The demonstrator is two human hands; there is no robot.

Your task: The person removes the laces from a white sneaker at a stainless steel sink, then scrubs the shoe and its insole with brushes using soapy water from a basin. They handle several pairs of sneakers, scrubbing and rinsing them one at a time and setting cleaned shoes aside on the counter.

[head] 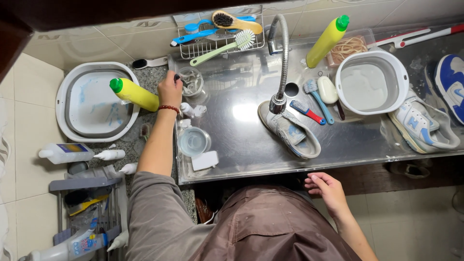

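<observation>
On the left edge of the steel sink basin [251, 145], a yellow bottle with a green cap [134, 93] is gripped in the left hand [170, 91], the fingers closed round its lower end so that it lies nearly level, cap pointing out over the grey-rimmed white tub [65, 111] on the speckled counter. The same hand is held just beside a small clear glass [192, 81], which is seen close to the fingertips; whether it is touched cannot be told. The right hand [328, 189] is kept low, below the sink's front edge, loosely curled and holding nothing.

As a judgement, the shoe washing is taken to be at an early stage. A grey sneaker [291, 131] is laid under the tap [279, 99], a second pale sneaker [421, 126] is set against the white basin [372, 82] at the right, and no suds are visible on either. No water is seen running. The blue toothbrush-style brush [316, 99] and the red-handled brush [306, 111] lie unused beside the sneaker, so scrubbing and rinsing are judged still to be done.

Much is left unclear. The bottle's base is covered by the hand, and whether its cap is open cannot be made out. A blue and white shoe [452, 82] is cut off by the right border. What the clear round container [194, 141] holds is hard to read through the glare.
</observation>
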